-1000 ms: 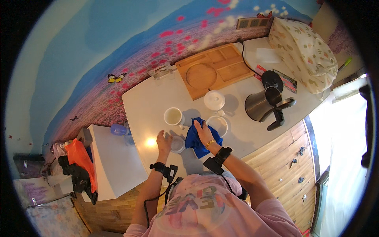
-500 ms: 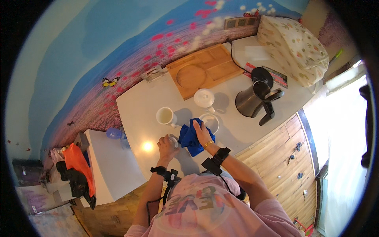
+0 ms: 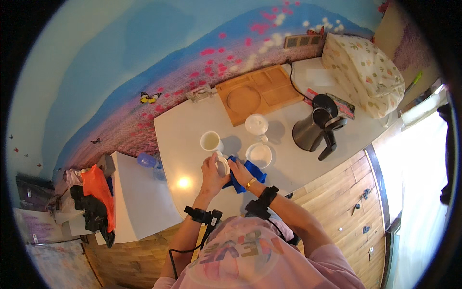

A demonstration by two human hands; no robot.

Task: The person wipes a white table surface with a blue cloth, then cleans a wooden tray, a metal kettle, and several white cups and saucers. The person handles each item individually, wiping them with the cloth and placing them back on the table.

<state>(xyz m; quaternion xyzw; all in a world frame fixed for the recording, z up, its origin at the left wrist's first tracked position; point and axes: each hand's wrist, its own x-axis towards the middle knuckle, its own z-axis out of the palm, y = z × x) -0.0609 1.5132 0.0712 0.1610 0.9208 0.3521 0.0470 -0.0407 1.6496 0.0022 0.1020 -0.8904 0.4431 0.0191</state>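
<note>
My left hand (image 3: pixel 212 174) is closed round a small, round, hollow white piece (image 3: pixel 222 166); whether it is a cup or a lid I cannot tell. Right beside it, my right hand (image 3: pixel 239 174) grips a bunched blue cloth (image 3: pixel 256 171), up against the white piece. Part of the cloth is hidden under the hand. Just beyond my left hand stands a white mug (image 3: pixel 210 141), its handle toward me. A round white dish or cup (image 3: pixel 259 155) stands beyond my right hand, and a second white vessel with a handle (image 3: pixel 256 124) stands behind that.
A wooden tray (image 3: pixel 264 89) lies along the wall side of the white table (image 3: pixel 185 127). To the right stands a dark metal kettle (image 3: pixel 315 126) with its lid up. A patterned cloth cover (image 3: pixel 364 72) fills the far right corner. Left of the table is a white cabinet (image 3: pixel 139 202).
My left hand has lifted the white piece from the tabletop and brought it to my right hand. My right hand has drawn the blue cloth in against it. The view has shifted slightly.
</note>
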